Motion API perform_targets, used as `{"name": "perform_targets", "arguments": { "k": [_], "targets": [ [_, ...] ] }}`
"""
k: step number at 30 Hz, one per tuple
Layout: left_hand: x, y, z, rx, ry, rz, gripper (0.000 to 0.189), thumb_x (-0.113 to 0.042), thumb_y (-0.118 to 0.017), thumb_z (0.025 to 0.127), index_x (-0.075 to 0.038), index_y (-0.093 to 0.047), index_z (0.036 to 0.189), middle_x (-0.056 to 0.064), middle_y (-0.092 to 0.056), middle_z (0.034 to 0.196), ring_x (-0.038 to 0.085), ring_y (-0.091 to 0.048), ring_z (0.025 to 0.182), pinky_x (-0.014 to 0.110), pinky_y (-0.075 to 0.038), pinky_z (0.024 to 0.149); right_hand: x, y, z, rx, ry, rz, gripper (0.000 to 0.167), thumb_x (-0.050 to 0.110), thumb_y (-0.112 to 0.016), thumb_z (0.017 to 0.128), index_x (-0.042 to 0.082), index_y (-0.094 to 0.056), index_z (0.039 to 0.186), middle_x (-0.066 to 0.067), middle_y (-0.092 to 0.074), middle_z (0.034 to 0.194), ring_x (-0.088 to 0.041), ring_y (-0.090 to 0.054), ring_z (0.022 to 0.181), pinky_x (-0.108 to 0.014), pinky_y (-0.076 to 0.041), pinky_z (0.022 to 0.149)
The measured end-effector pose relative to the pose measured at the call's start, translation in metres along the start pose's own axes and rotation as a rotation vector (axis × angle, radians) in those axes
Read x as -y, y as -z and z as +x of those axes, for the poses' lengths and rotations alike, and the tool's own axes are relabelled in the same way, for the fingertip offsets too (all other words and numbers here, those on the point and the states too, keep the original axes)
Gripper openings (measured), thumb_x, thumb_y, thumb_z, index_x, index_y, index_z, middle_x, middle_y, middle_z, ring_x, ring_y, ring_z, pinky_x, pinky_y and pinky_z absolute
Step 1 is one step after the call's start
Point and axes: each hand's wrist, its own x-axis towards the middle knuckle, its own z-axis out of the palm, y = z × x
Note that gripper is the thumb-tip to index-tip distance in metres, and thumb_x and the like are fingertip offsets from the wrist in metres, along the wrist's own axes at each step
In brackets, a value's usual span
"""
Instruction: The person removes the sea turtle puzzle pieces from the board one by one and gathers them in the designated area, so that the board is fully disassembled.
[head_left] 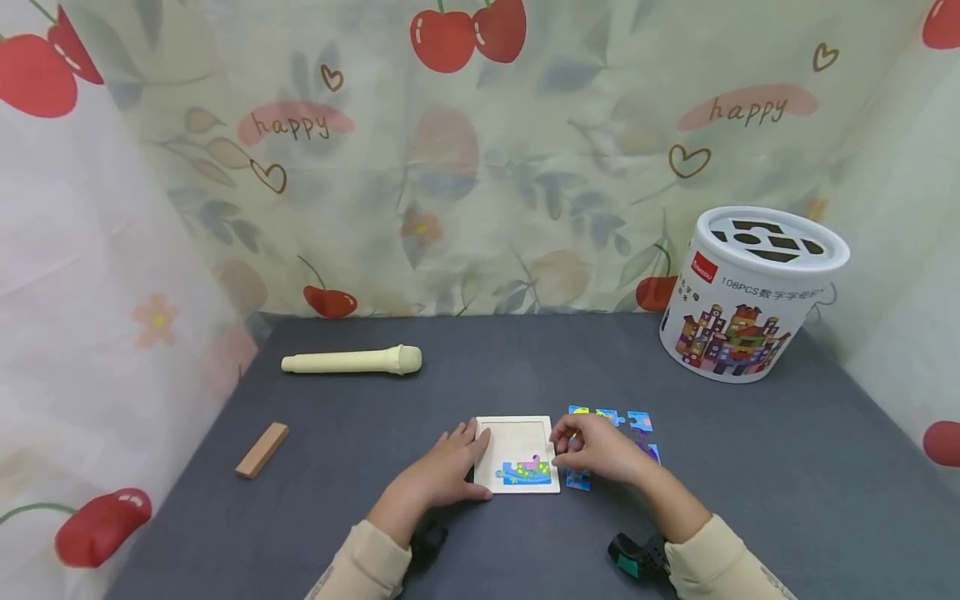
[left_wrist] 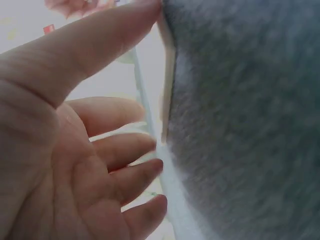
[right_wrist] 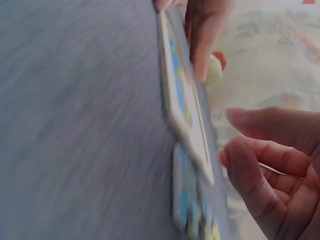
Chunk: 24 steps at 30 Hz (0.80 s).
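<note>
A square wooden puzzle tray (head_left: 517,437) lies on the table, with joined blue, green and pink puzzle pieces (head_left: 527,473) along its lower part. My left hand (head_left: 448,468) rests at the tray's left side, fingers spread along the edge and thumb by the near corner. Over the tray's right edge hovers my right hand (head_left: 606,448), loosely curled. In the right wrist view its thumb and index finger stand a little apart with nothing between them. Loose puzzle pieces (head_left: 640,421) lie right of the tray, partly hidden under that hand.
A cream toy microphone (head_left: 348,361) lies at the back left, and a wooden block (head_left: 262,451) sits nearer the left edge. The white lidded bucket (head_left: 738,308) stands at the back right. Patterned cloth (head_left: 510,208) hangs behind the dark table (head_left: 480,383).
</note>
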Motion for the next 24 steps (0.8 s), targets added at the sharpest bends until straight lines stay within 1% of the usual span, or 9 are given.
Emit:
{"name": "perform_targets", "arguments": {
  "k": [3, 7, 9, 12, 16, 19, 24],
  "targets": [
    [-0.001, -0.002, 0.001, 0.003, -0.03, 0.017, 0.078, -0.032, -0.069, 0.083, 0.001, -0.033, 0.143, 0.02, -0.024, 0.152, 0.034, -0.02, 0.142, 0.051, -0.02, 0.114, 0.005, -0.006, 0.01, 0.039, 0.015, 0.015, 0.023, 0.008, -0.072, 0.078, -0.004, -0.062, 0.095, -0.004, -0.059, 0.077, -0.008, -0.052, 0.057, -0.022, -0.048, 0.051],
    [-0.001, -0.004, 0.003, 0.011, -0.067, 0.006, 0.074, -0.032, -0.066, 0.085, 0.002, -0.034, 0.142, 0.019, -0.024, 0.152, 0.031, -0.02, 0.143, 0.05, -0.02, 0.114, 0.012, -0.012, 0.022, 0.084, 0.026, -0.027, 0.027, 0.012, -0.074, 0.077, -0.002, -0.066, 0.098, -0.005, -0.063, 0.082, -0.007, -0.055, 0.064, -0.02, -0.048, 0.056],
    [0.0, -0.004, 0.004, 0.012, -0.074, -0.001, 0.072, -0.032, -0.066, 0.086, 0.002, -0.034, 0.142, 0.019, -0.023, 0.153, 0.031, -0.02, 0.143, 0.05, -0.02, 0.114, 0.015, -0.015, 0.027, 0.108, 0.036, -0.05, 0.027, 0.013, -0.075, 0.076, -0.002, -0.067, 0.097, -0.006, -0.065, 0.084, -0.005, -0.055, 0.067, -0.019, -0.047, 0.058],
    [0.0, -0.004, 0.004, 0.014, -0.081, -0.011, 0.071, -0.031, -0.065, 0.086, 0.002, -0.035, 0.142, 0.019, -0.023, 0.153, 0.031, -0.02, 0.143, 0.05, -0.02, 0.114, 0.019, -0.017, 0.032, 0.139, 0.041, -0.073, 0.024, 0.013, -0.075, 0.076, -0.001, -0.068, 0.094, -0.005, -0.066, 0.082, -0.006, -0.056, 0.066, -0.019, -0.048, 0.059],
    [0.001, -0.004, 0.003, 0.013, -0.091, -0.032, 0.071, -0.03, -0.066, 0.086, 0.003, -0.035, 0.141, 0.02, -0.022, 0.153, 0.032, -0.019, 0.143, 0.051, -0.021, 0.114, 0.021, -0.02, 0.034, 0.158, 0.012, -0.089, 0.02, 0.011, -0.076, 0.074, 0.0, -0.068, 0.089, -0.002, -0.065, 0.077, -0.007, -0.054, 0.064, -0.019, -0.046, 0.057],
    [0.002, -0.003, 0.002, 0.011, -0.095, -0.043, 0.07, -0.028, -0.066, 0.086, 0.004, -0.036, 0.14, 0.021, -0.023, 0.152, 0.034, -0.019, 0.142, 0.051, -0.021, 0.113, 0.02, -0.023, 0.033, 0.166, -0.009, -0.072, 0.017, 0.008, -0.076, 0.073, 0.001, -0.068, 0.086, 0.0, -0.061, 0.072, -0.007, -0.05, 0.062, -0.019, -0.043, 0.055],
    [0.003, -0.003, 0.001, 0.011, -0.09, -0.042, 0.07, -0.028, -0.067, 0.085, 0.004, -0.037, 0.14, 0.021, -0.024, 0.152, 0.034, -0.02, 0.142, 0.051, -0.023, 0.112, 0.019, -0.026, 0.032, 0.164, -0.004, -0.042, 0.015, 0.006, -0.075, 0.072, 0.0, -0.066, 0.083, 0.0, -0.057, 0.067, -0.007, -0.047, 0.058, -0.018, -0.041, 0.052]
  ]
}}
